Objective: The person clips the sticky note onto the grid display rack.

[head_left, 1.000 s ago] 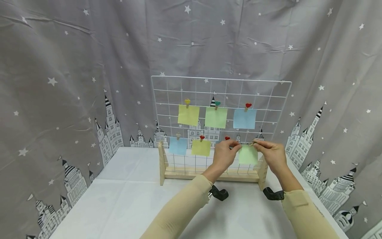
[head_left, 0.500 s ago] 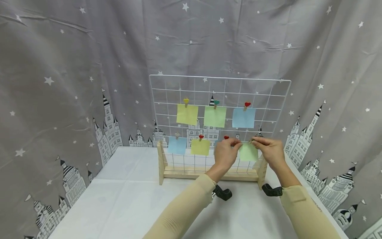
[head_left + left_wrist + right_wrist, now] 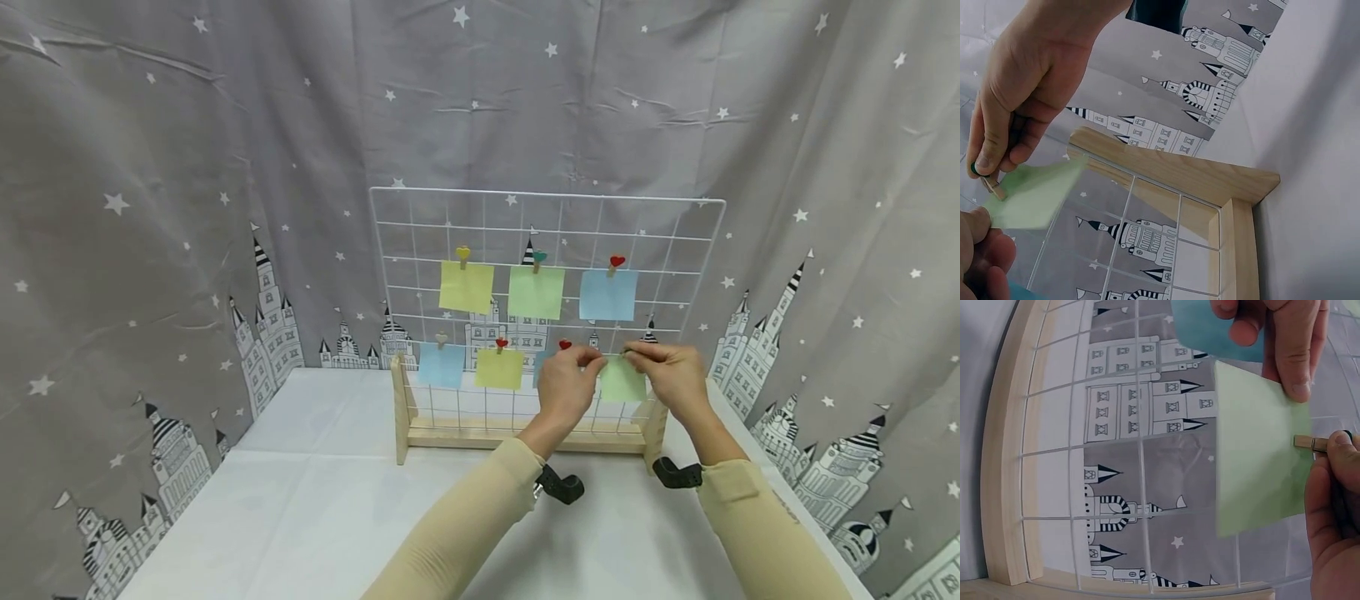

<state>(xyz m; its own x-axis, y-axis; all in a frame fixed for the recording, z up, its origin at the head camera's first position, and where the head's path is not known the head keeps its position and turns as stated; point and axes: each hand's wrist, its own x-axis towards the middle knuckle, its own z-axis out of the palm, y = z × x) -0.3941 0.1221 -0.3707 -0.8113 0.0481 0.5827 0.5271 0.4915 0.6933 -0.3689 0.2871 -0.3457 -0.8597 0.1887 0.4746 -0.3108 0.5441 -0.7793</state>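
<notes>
A pale green paper note (image 3: 622, 381) is at the right end of the lower row on a white wire grid (image 3: 547, 198). My left hand (image 3: 566, 385) pinches its upper left corner between thumb and finger. At the note's top edge, my right hand (image 3: 670, 377) squeezes a small wooden clothespin (image 3: 1311, 444) with a dark green top. The clothespin's tip overlaps the paper in the right wrist view. Partly behind my left hand hangs a blue note (image 3: 1219, 331), with a red heart clothespin (image 3: 565, 344) above it.
The grid stands in a wooden base (image 3: 525, 439) on a white-covered table (image 3: 300, 517). Clipped to its upper row are yellow (image 3: 467, 287), green (image 3: 536, 292) and blue (image 3: 608, 295) notes. Lower left hang blue (image 3: 441, 365) and yellow (image 3: 499, 369) notes. A grey castle-print curtain (image 3: 300, 125) surrounds it.
The green note and my right hand have risen slightly against the grid. Both hands keep their pinching grips. The head view has shifted a little.
</notes>
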